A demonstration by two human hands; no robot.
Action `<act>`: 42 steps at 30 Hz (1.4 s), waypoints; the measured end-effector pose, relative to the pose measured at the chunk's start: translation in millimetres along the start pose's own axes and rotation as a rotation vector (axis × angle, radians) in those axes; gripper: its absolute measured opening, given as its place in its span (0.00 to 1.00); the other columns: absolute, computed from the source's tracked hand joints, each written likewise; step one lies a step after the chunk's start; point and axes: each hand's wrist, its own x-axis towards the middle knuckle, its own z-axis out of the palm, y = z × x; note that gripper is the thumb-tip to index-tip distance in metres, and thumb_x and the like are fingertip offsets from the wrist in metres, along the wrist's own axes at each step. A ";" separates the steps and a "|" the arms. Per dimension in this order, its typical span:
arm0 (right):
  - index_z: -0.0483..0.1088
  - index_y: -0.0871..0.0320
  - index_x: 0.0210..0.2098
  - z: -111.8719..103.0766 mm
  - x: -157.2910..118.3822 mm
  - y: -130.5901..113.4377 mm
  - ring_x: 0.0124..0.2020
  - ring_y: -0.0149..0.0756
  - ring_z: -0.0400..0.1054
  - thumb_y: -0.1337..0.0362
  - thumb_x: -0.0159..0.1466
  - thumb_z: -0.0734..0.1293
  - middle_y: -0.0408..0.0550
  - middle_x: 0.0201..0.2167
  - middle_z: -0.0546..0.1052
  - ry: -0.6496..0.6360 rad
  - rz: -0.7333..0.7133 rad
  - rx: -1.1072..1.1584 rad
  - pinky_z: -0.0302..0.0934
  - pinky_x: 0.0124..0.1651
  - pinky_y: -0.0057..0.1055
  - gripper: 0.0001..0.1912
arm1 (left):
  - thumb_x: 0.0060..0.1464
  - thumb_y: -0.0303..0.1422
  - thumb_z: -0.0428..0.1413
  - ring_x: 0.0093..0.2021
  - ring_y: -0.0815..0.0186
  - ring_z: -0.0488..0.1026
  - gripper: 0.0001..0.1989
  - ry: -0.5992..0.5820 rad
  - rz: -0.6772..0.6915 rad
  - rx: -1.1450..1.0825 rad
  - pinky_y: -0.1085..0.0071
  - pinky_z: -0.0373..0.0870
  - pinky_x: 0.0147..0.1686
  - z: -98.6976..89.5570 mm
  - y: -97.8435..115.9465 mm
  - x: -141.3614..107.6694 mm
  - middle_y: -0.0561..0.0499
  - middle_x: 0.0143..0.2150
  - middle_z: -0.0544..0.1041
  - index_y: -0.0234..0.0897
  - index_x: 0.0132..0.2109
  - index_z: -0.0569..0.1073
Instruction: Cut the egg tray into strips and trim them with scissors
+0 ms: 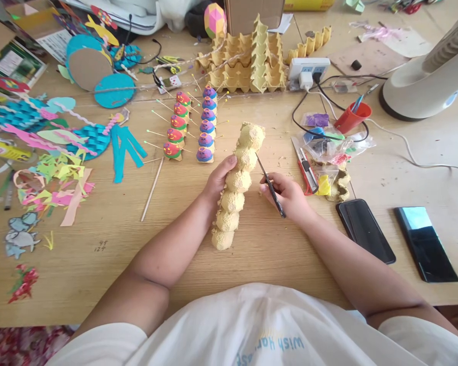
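Note:
A pale yellow strip of egg-carton cups [235, 189], rough on its surface, runs in a slightly slanted row in front of me. My left hand [218, 178] grips its left edge near the upper half, thumb on top. In my right hand [286, 195] is a thin black tool [274, 192], held like a pen, its tip at the right edge of the second cup from the top. Beyond the strip stand two painted rows of cups with pins, one red and green [178, 124], the other purple and blue [208, 125].
Egg trays [229, 63] and a power strip [309, 67] lie at the back. On the right are a red cup [353, 118], a box cutter [306, 168], two phones [366, 230] and a white appliance [420, 81]. Paper scraps [57, 178] and a wooden stick [151, 190] lie left.

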 end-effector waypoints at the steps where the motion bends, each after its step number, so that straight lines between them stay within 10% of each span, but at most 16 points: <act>1: 0.72 0.55 0.40 0.1 0.2 0.2 0.27 0.31 0.58 0.38 0.65 0.72 0.39 0.25 0.67 -0.001 0.000 0.001 0.51 0.31 0.29 0.25 | 0.58 0.55 0.62 0.28 0.56 0.80 0.19 -0.008 -0.016 -0.008 0.66 0.70 0.23 -0.7 -0.1 0.4 0.48 0.27 0.79 0.44 0.41 0.79; 42: 0.72 0.54 0.39 -0.9 7.3 4.6 0.26 0.32 0.61 0.43 0.66 0.71 0.40 0.23 0.70 0.041 -0.034 -0.153 0.53 0.31 0.30 0.20 | 0.55 0.60 0.61 0.21 0.64 0.73 0.23 -0.061 -0.052 -0.086 0.67 0.67 0.22 -2.3 0.0 4.5 0.51 0.24 0.74 0.46 0.39 0.77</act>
